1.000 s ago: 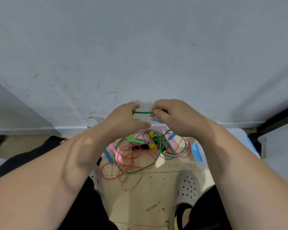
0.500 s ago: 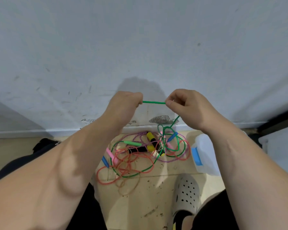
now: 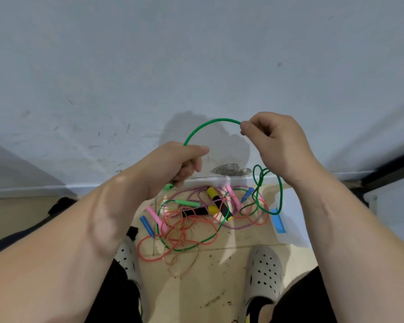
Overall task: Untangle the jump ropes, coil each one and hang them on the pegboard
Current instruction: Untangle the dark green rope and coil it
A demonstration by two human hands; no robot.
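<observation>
A green jump rope (image 3: 204, 125) arcs between my two raised hands. My left hand (image 3: 173, 164) is closed around its green handle, whose tip pokes out below the fist. My right hand (image 3: 275, 141) pinches the cord higher up; from there the cord drops in loose loops to the floor. On the floor below lies a tangle of ropes (image 3: 196, 220): orange, purple and green cords with pink, blue, green and yellow-black handles. No pegboard is in view.
A scuffed white wall (image 3: 196, 66) rises right behind the pile. A clear plastic box with a blue latch (image 3: 287, 220) sits at the right of the pile. My two white perforated shoes (image 3: 265, 273) stand just in front of it.
Both hands have risen and moved apart. The short straight green stretch between them has grown into a wide arc, and more green cord has lifted off the pile.
</observation>
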